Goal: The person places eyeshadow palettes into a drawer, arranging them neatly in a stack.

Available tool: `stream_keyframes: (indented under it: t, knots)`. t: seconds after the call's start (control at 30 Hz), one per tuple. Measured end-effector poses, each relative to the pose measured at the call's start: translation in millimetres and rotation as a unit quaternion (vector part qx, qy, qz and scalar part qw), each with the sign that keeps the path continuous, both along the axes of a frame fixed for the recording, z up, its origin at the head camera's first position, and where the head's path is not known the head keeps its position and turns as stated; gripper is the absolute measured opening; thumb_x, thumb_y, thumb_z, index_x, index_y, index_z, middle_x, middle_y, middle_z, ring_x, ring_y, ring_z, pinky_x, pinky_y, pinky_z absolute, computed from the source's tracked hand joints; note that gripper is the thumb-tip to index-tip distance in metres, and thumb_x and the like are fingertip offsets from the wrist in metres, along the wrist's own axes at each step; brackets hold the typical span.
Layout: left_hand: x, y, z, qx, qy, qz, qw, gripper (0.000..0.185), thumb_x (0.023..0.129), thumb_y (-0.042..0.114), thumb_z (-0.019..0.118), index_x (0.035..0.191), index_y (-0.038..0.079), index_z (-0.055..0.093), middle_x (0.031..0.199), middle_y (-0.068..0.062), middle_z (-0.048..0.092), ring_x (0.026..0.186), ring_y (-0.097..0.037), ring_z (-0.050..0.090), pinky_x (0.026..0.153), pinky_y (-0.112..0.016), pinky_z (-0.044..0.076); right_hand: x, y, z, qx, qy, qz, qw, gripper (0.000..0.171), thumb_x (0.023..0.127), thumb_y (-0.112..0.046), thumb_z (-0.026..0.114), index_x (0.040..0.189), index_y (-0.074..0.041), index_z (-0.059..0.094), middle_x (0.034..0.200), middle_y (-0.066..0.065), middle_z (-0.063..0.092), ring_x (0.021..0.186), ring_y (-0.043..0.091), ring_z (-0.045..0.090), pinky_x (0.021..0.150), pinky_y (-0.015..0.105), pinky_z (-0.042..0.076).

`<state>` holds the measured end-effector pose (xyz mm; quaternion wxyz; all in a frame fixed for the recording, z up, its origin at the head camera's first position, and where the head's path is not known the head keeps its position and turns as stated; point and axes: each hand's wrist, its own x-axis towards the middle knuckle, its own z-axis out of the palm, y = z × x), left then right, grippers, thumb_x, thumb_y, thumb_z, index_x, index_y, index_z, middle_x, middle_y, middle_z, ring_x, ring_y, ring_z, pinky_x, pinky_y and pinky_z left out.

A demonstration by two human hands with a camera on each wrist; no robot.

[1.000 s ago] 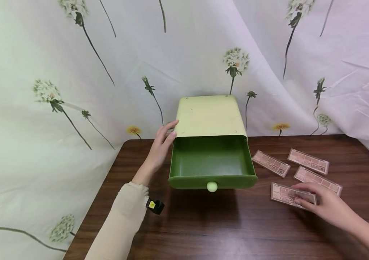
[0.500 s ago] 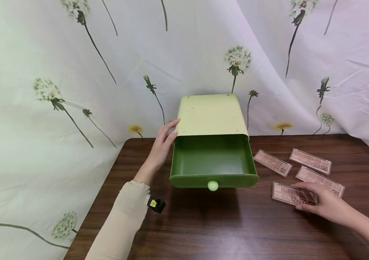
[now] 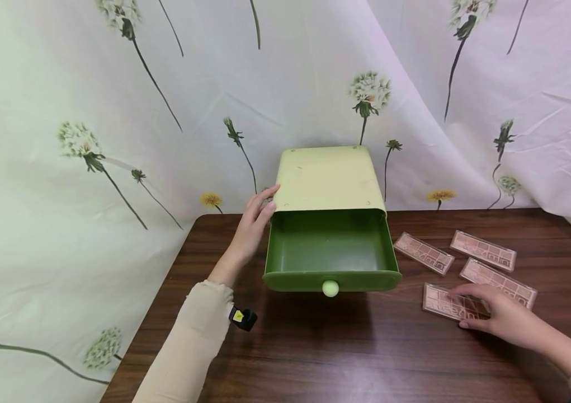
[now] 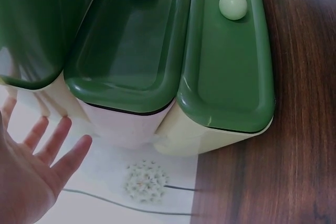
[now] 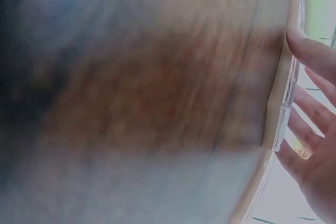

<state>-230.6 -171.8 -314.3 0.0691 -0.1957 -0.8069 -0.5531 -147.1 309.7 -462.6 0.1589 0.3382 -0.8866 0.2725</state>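
The head view looks forward and down from above the table [image 3: 315, 358], taking in the drawer box [image 3: 328, 179], both arms and the backdrop cloth. The left wrist view sits very close beside the left hand [image 4: 31, 177], facing the box's green drawer fronts [image 4: 226, 66] just ahead of the fingers. The right wrist view, blurred, looks along the table from right behind the right hand [image 5: 315, 145], at the palette [image 5: 281, 87] against its fingers. All three views share the box.
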Motion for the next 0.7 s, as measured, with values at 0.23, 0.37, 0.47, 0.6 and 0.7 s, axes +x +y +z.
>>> stream_keyframes:
  t: [0.23, 0.37, 0.47, 0.6, 0.7]
  knots:
    - [12.9, 3, 11.6, -0.003, -0.002, -0.004, 1.0000, 0.047, 0.106, 0.017, 0.039, 0.152, 0.004, 0.039, 0.145, -0.021, 0.034, 0.105, -0.032, 0.048, 0.093, -0.052, 0.041, 6.6, -3, 6.1, 0.013, -0.002, -0.039, 0.999, 0.052, 0.061, -0.012, 0.094, 0.108, -0.015, 0.073, 0.103, -0.008, 0.070, 0.098, 0.000, 0.058, 0.087, 0.005, 0.034]
    - [3.1, 0, 1.4, -0.004, -0.004, -0.002, 1.0000, 0.047, 0.107, 0.018, 0.040, 0.153, 0.007, 0.038, 0.146, -0.020, 0.033, 0.106, -0.033, 0.048, 0.089, -0.042, 0.042, 13.8, -6, 12.3, 0.015, -0.005, -0.068, 0.998, 0.045, 0.065, -0.017, 0.092, 0.106, -0.021, 0.075, 0.104, -0.007, 0.069, 0.098, 0.000, 0.057, 0.083, 0.006, 0.036]
    - [-7.4, -3, -10.5, 0.002, -0.002, -0.001, 1.0000, 0.047, 0.107, 0.019, 0.040, 0.153, 0.010, 0.038, 0.148, -0.018, 0.032, 0.108, -0.034, 0.048, 0.088, -0.040, 0.041, 17.7, -10, 18.2, 0.005, 0.012, -0.067, 0.998, 0.046, 0.064, -0.015, 0.093, 0.106, -0.021, 0.075, 0.105, -0.006, 0.068, 0.096, 0.000, 0.056, 0.082, 0.007, 0.037]
    - [-13.5, -6, -18.8, 0.006, 0.005, 0.001, 1.0000, 0.047, 0.107, 0.025, 0.040, 0.153, 0.017, 0.039, 0.149, -0.013, 0.032, 0.110, -0.031, 0.049, 0.090, -0.042, 0.041, 21.2, -15, 27.3, -0.007, 0.045, -0.059, 0.997, 0.050, 0.060, -0.014, 0.094, 0.106, -0.021, 0.076, 0.108, -0.006, 0.066, 0.099, -0.002, 0.054, 0.086, 0.006, 0.034]
    - [-13.8, -6, -19.7, 0.005, 0.011, 0.003, 0.9999, 0.046, 0.107, 0.029, 0.040, 0.153, 0.021, 0.041, 0.148, -0.011, 0.034, 0.110, -0.030, 0.050, 0.091, -0.043, 0.041, 23.4, -18, 35.9, -0.008, 0.072, -0.052, 0.996, 0.053, 0.057, -0.016, 0.095, 0.106, -0.021, 0.076, 0.110, -0.005, 0.066, 0.106, -0.002, 0.051, 0.095, 0.006, 0.030]
